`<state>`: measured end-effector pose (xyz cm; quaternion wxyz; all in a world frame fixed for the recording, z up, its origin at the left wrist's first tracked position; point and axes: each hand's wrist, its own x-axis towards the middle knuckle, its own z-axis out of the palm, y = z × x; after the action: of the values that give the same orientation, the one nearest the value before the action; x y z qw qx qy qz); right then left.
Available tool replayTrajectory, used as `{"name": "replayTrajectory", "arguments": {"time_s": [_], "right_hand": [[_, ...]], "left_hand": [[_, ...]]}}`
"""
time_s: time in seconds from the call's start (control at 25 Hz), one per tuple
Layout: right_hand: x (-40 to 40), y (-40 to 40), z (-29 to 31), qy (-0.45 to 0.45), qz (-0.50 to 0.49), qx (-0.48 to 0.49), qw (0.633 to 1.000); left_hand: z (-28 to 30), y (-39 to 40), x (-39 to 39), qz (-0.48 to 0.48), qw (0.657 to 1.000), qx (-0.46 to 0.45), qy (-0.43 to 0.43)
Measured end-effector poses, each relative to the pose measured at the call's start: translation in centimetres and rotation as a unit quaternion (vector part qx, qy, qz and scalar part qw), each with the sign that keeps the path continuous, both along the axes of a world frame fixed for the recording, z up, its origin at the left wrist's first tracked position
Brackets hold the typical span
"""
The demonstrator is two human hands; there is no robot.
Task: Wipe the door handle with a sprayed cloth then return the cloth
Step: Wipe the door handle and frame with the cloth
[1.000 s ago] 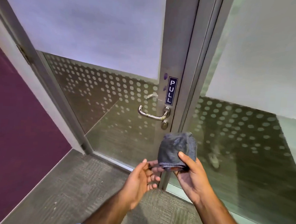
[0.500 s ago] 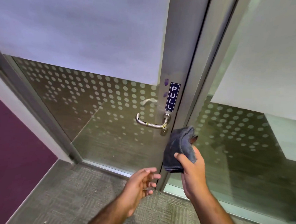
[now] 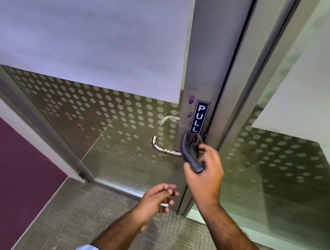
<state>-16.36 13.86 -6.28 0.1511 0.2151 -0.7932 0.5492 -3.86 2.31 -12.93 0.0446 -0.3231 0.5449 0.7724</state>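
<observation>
A silver lever door handle [image 3: 164, 148] sticks out leftward from the metal stile of a glass door. My right hand [image 3: 205, 173] grips a folded dark grey cloth [image 3: 190, 149], and the cloth presses against the handle's base, hiding the rose and the lock below. The lever's free end shows to the left of the cloth. My left hand [image 3: 156, 199] hangs lower, below the handle and apart from it, fingers loosely curled with nothing in them.
A blue PULL sticker [image 3: 200, 117] sits on the door stile [image 3: 204, 50] just above the cloth. The frosted, dotted glass door panel [image 3: 88, 44] fills the left, a fixed glass panel [image 3: 292, 150] the right. A purple wall [image 3: 11, 164] and grey carpet [image 3: 69, 215] lie lower left.
My right hand has carried the cloth up and forward from waist height onto the base of the handle. My left hand let go of the cloth and dropped back. The view moved closer to the door.
</observation>
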Motion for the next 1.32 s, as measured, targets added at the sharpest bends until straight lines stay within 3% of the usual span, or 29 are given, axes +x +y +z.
{"name": "replayTrajectory", "arguments": {"time_s": [0.2,0.28,0.32,0.4,0.48,0.72,0.84,1.0,1.32], "right_hand": [[0.4,-1.5,-0.5,0.039,-0.026,0.050,0.998],[0.8,-1.9,-0.5,0.030,-0.036,0.071,0.996],[1.0,-2.2,-0.7,0.022,-0.040,0.078,0.996],[1.6,-3.0,-1.1,0.003,-0.047,0.089,0.995],[2.3,-3.9,-1.6,-0.008,-0.055,0.109,0.992],[4.2,-6.9,-2.4,-0.009,-0.104,0.176,0.979],[4.2,-7.1,-2.6,-0.016,-0.117,0.238,0.964],[4.1,-6.5,-1.5,-0.013,-0.107,0.266,0.958],[3.0,-4.6,-1.4,0.031,-0.052,0.283,0.957]], "left_hand": [[-1.1,-3.2,-1.7,-0.022,1.000,-0.004,0.011],[-1.6,-4.5,-2.5,-0.016,0.993,-0.113,0.038],[-1.6,-5.5,-2.8,-0.001,0.975,-0.214,0.062],[-0.5,-8.3,-3.0,0.017,0.905,-0.407,0.124],[2.0,-11.2,-3.1,0.015,0.832,-0.522,0.185],[9.7,-18.4,-6.7,0.006,0.595,-0.747,0.297],[12.6,-19.9,-9.7,0.036,0.512,-0.800,0.311],[12.9,-20.1,-12.0,0.070,0.454,-0.841,0.286],[11.9,-20.4,-13.5,0.119,0.413,-0.856,0.287]]}}
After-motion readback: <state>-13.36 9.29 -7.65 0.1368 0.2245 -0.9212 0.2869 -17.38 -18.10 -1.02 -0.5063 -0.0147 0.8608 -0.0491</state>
